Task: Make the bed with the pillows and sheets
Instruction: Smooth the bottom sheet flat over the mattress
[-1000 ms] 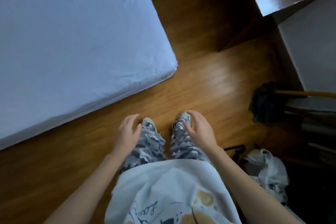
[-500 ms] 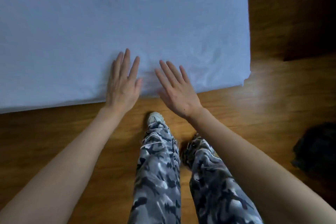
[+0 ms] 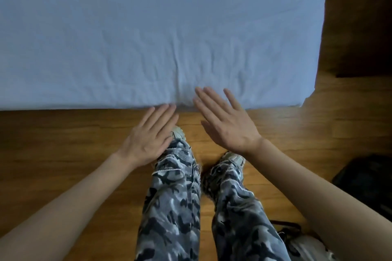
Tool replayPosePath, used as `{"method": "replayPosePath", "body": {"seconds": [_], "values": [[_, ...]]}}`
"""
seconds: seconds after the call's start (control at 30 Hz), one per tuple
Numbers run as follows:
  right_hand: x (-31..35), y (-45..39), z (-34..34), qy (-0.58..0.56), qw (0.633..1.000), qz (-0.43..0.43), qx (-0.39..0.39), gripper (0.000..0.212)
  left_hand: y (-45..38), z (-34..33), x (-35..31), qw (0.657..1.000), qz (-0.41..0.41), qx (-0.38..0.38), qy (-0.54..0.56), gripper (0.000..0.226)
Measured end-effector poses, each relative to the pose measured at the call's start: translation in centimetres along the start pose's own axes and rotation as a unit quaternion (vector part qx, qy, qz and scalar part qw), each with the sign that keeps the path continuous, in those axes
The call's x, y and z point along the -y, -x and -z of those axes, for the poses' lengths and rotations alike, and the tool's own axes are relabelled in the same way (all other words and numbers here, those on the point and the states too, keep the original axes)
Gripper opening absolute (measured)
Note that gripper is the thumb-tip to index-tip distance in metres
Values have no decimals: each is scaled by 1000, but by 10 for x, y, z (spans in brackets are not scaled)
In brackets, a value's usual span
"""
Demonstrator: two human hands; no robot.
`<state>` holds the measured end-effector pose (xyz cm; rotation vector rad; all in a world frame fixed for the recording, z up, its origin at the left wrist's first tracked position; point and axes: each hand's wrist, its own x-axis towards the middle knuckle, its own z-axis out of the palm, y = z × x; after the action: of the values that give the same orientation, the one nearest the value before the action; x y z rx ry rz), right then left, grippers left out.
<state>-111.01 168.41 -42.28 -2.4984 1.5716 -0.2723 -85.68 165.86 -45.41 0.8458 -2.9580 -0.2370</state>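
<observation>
From the head camera, looking down: the left hand [image 3: 148,136] is flat and spread, palm down, fingers straight and close together, holding nothing. Its fingertips [image 3: 169,106] reach the near edge of the bed [image 3: 305,99]; whether they actually touch the fabric cannot be told. Most of that hand hangs over the wooden floor [image 3: 63,144] and over the toe of the left shoe [image 3: 178,132].

The right hand [image 3: 228,125] is likewise wide open, fingers straight and fanned apart, gripping nothing. Its fingers [image 3: 206,95] lie over the near edge of the bed; contact with the cloth cannot be judged from here.

The pale blue sheet [image 3: 148,27] covers the whole mattress top and fills the upper part of the view, wrinkled mainly near the edge just ahead of both hands. Its right corner sits at the upper right, beside the floor.

Below the hands stand legs in camouflage trousers [image 3: 169,207], with the right shoe [image 3: 234,158] set further back than the left. A dark bag [image 3: 367,184] lies on the floor at the right.
</observation>
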Motion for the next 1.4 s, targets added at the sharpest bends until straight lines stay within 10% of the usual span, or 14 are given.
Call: {"method": "replayPosePath", "body": {"seconds": [0.13,0.3,0.5,0.83,1.13,1.4], "values": [[-26,-62,17,35,992,-100,-74,53,-76,22,13,974,177,-143,20,51],[-44,-63,-5,22,979,-194,-58,58,-145,14,9,942,331,-62,-5,67],[-66,37,-5,48,906,-416,-68,63,-176,-19,-87,982,178,-62,30,68],[-63,43,-2,26,834,-520,-184,57,-171,-4,-92,989,-40,-76,117,55],[68,-94,-17,-76,964,-232,-102,60,-23,46,85,900,398,-180,9,54],[50,-142,-39,-26,977,-195,-77,59,-36,25,95,885,450,-120,-20,63]]}}
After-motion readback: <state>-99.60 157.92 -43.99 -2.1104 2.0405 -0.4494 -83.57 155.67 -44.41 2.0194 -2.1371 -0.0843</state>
